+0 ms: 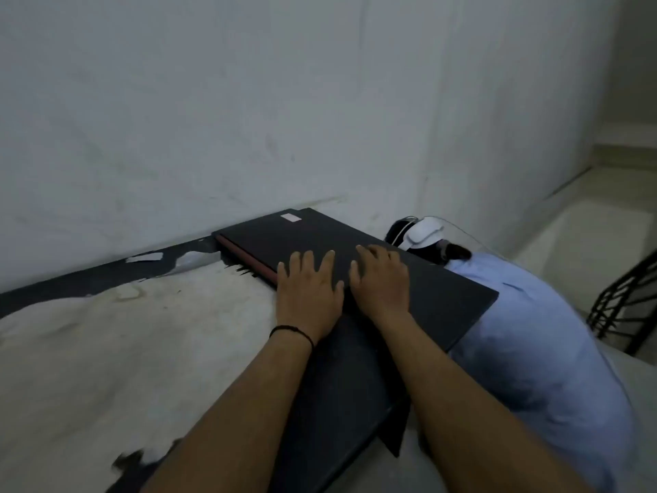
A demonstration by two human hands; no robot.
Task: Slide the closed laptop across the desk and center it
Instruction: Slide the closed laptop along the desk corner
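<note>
At the far right of the counter (pixel 89 350), hard against the wall (pixel 213 101): closed black laptop (pixel 320 240), lid up, pale sticker (pixel 290 218) near its far corner, red trim along the left edge, right corner overhanging the counter's edge. Flat on the lid, side by side: left hand (pixel 308 293) with fingers spread, heel of the palm just off the laptop's near-left edge, thin black band (pixel 292 333) at the wrist; right hand (pixel 382 282) likewise splayed, palm down, gripping nothing. Under both forearms, a second dark flat slab (pixel 341 403), kind unclear, running toward the camera. Counter surface pale and worn, dark patches where the covering has peeled. Just beyond the laptop's right side, lower down: another person in a light blue shirt (pixel 533 368), white headset strap (pixel 425 232) over dark hair. Far right, black metal frame (pixel 625 300) on a light floor (pixel 583 236).
</note>
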